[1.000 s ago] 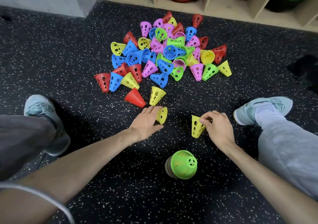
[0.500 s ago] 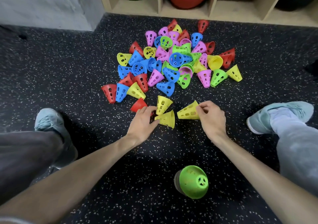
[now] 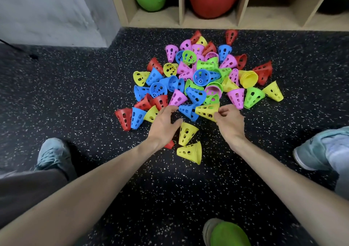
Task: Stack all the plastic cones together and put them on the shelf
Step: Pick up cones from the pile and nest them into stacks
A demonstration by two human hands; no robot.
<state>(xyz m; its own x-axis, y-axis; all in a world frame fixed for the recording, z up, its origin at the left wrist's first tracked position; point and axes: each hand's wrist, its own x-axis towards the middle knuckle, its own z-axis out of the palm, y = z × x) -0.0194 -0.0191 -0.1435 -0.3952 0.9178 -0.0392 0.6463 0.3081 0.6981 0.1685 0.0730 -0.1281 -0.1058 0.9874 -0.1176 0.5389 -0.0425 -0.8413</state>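
Head view: our right hand's fingers (image 3: pixel 221 111) pinch a yellow cone (image 3: pixel 207 111) at the pile's near edge; our left hand (image 3: pixel 164 123) hovers spread, holding nothing. We should nest matching yellows (image 3: pixel 186 135) first. Speckled black floor (image 3: pixel 75 87); wooden shelf (image 3: pixel 181 21) beyond.

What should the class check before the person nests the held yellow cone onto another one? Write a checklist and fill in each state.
1. Right hand grips the held yellow cone: ok.
2. Left hand free to take a cone: ok, open.
3. Loose yellow cones within reach: ok, upright yellow cone, tipped yellow cone.
4. Started green-topped stack nearby: ok.
5. Shelf has an empty compartment: cannot tell.
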